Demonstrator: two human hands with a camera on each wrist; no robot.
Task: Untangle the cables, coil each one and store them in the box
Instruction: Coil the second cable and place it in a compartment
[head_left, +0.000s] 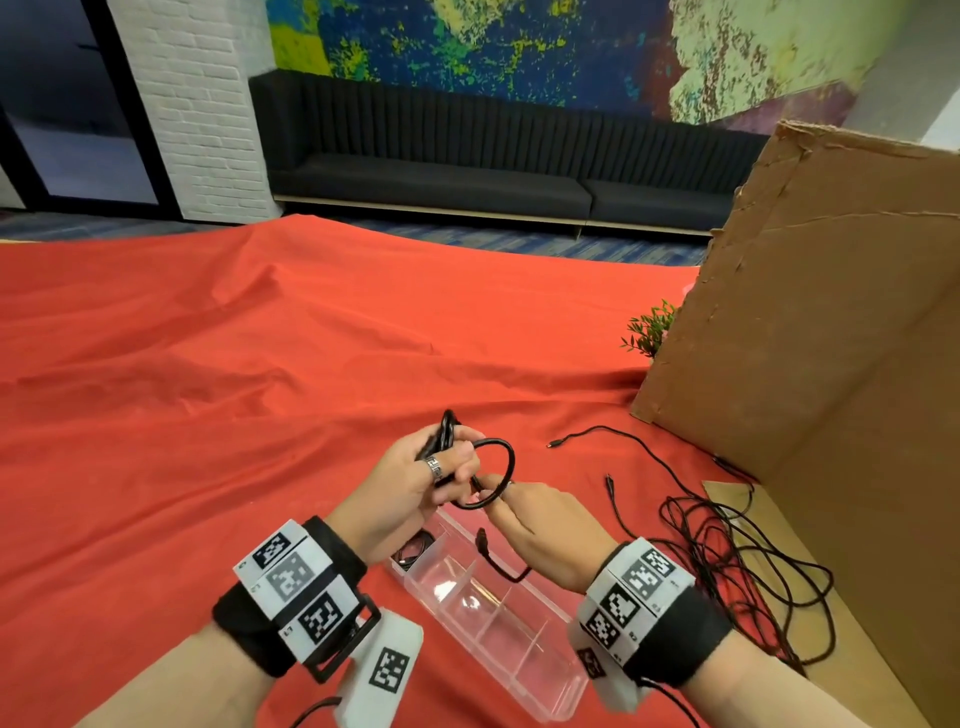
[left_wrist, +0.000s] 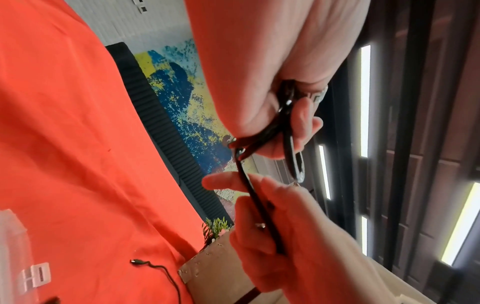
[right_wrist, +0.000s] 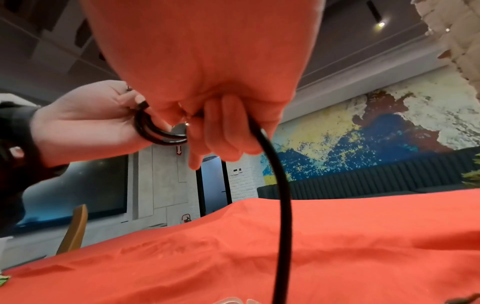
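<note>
My left hand (head_left: 441, 467) grips several loops of a thick black cable (head_left: 506, 473) above the red cloth; the same coil (left_wrist: 291, 148) shows between its thumb and fingers in the left wrist view. My right hand (head_left: 524, 512) pinches the cable's free run just right of the coil, and the tail with its plug (head_left: 483, 543) hangs below over a clear plastic divided box (head_left: 498, 623). In the right wrist view the cable (right_wrist: 280, 185) drops from my curled fingers. A small coiled cable (head_left: 413, 551) lies in the box's far compartment. A thin black cable tangle (head_left: 727, 551) lies at the right.
A large brown cardboard sheet (head_left: 831, 322) stands at the right, with a small green plant (head_left: 649, 327) behind its edge. The wrinkled red cloth (head_left: 234, 364) covers the whole table. A dark bench (head_left: 467, 171) runs along the far wall.
</note>
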